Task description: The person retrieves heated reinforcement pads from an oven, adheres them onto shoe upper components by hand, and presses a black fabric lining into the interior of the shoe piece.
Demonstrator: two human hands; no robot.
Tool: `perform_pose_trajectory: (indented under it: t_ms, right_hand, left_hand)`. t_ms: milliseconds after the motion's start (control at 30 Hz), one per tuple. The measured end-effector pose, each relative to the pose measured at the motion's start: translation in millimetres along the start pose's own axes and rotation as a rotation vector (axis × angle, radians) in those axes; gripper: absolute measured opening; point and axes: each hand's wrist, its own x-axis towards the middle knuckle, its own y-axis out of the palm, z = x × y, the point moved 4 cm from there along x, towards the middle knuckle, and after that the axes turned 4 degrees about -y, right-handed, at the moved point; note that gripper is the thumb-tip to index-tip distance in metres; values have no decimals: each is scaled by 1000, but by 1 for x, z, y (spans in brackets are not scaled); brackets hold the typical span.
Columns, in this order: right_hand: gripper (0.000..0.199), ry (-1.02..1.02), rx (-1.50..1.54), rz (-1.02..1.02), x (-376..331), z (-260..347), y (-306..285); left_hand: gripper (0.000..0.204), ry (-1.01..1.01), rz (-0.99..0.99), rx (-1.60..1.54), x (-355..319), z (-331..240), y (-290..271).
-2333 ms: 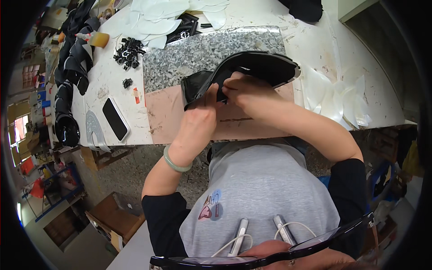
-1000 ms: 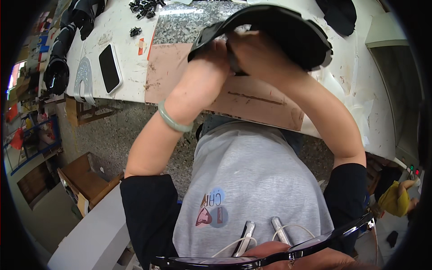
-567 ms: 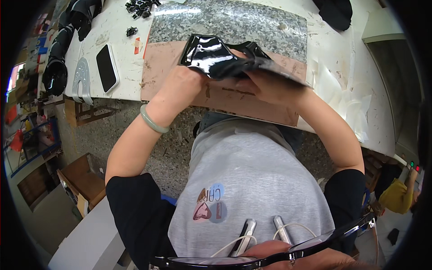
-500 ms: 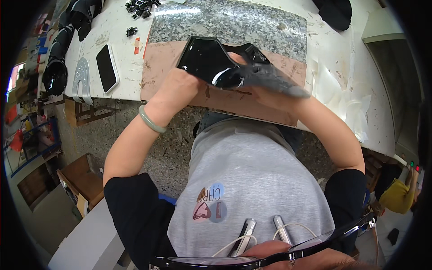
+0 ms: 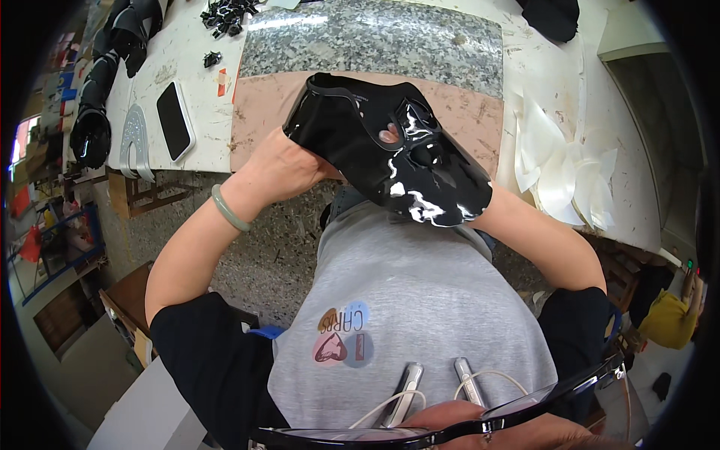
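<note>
Glossy black leather piece (image 5: 390,157): shaped, with cut-out openings, held above the near edge of the worktable (image 5: 191,90), its broad end toward the person's chest.
Left hand (image 5: 281,161): grips the piece's left edge; pale green bangle (image 5: 227,210) on the wrist.
Right hand: hidden beneath the piece; one fingertip (image 5: 388,136) shows through a cut-out.
Granite slab (image 5: 375,34): far centre of table, with a pinkish board (image 5: 262,112) just near it.
Black phone (image 5: 175,120): left of the board.
White paper pieces (image 5: 559,169): right.
Small black parts (image 5: 229,11): far left.
</note>
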Motion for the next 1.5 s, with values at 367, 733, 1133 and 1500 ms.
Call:
perform_pose_trajectory:
  t_ms: [367, 733, 1133, 1500]
  right_hand:
    - [43, 128, -66, -79, -16, 7, -23]
    - [25, 342, 918, -268, 30, -7, 10]
    - [13, -193, -472, -82, 60, 24, -32]
    - [16, -329, -469, -10, 73, 26, -19]
  left_hand:
    - [41, 156, -147, 197, 0, -20, -12]
    - [21, 191, -336, 196, -31, -12, -16]
    - [32, 45, -480, 10, -24, -25, -47]
    - [16, 91, -475, -69, -24, -30, -44]
